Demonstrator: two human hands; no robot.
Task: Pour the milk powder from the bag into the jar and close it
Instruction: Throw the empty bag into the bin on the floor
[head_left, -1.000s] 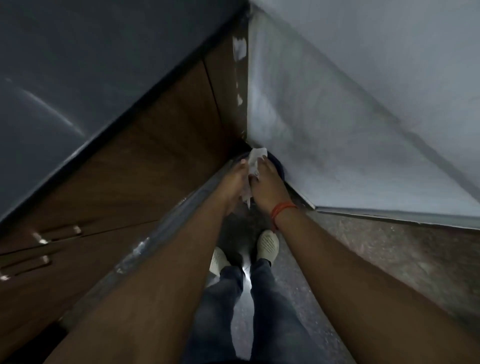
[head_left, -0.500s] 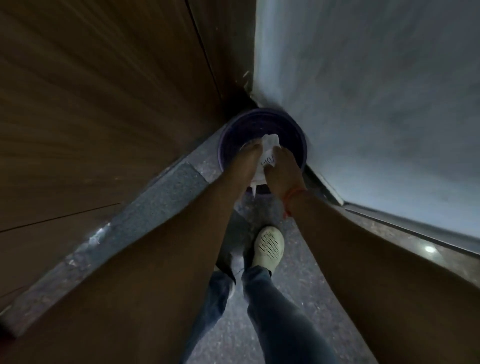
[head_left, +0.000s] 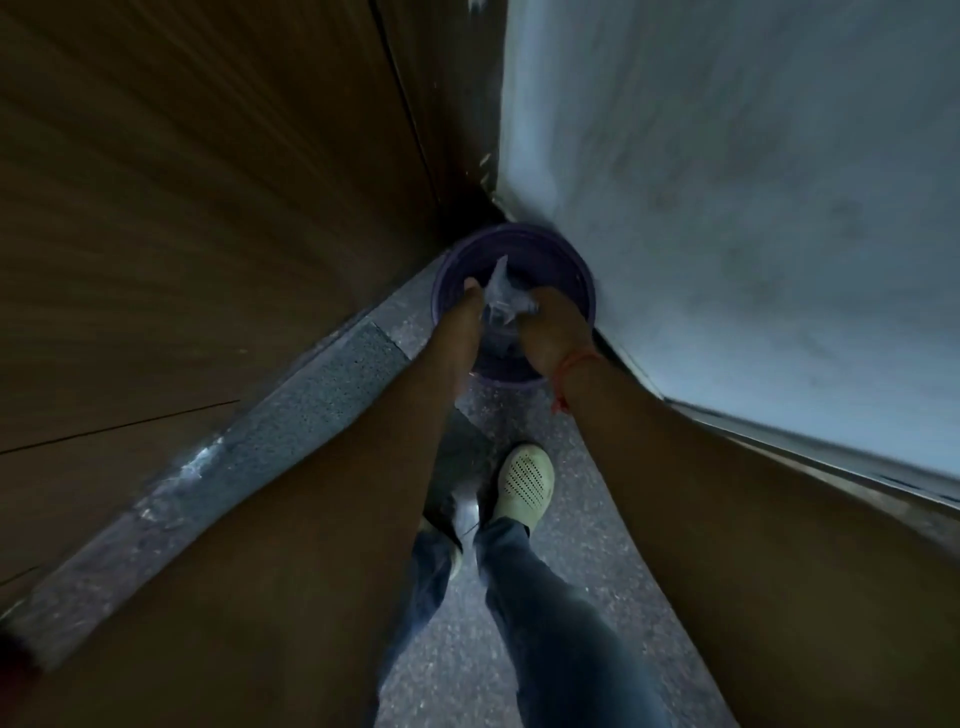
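Two hands meet over a purple bin (head_left: 566, 260) in the floor corner. From my left I see the wooden cabinet front (head_left: 182, 208) and the speckled stone ledge (head_left: 291, 415) below it. My left hand (head_left: 465, 317) pinches one side of the crumpled, pale bag (head_left: 501, 299); my right hand (head_left: 550, 332), a red thread (head_left: 571, 366) at the wrist, is closed on the other side. The bag sits inside the bin's mouth. Below, one pale shoe (head_left: 524, 483) stands on the floor, and a blue-grey wall (head_left: 727, 208) rises at right.
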